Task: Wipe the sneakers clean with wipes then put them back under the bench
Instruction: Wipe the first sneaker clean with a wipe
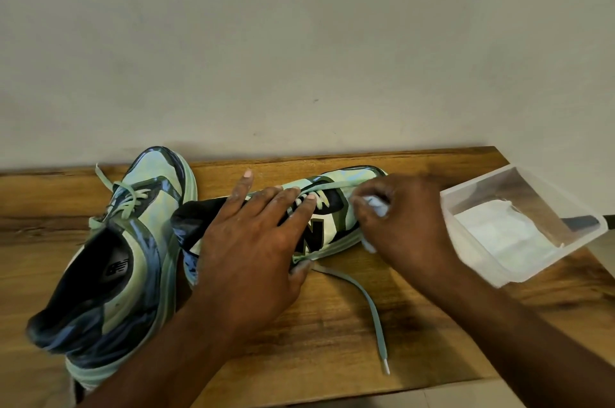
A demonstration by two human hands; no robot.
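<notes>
Two mint-green sneakers on wooden bench [332, 324], near back edge by wall. Left sneaker [133, 241] upright toward left end. Right sneaker [332, 207] on its side mid-bench, loose lace [366, 301] trailing toward front edge. Left hand [253, 241] lies flat over it, fingers straight, pressing. Right hand [399, 224] curled round crumpled white wipe [377, 207], against toe end. Clear plastic tub [472, 234] with wipes at right end.
</notes>
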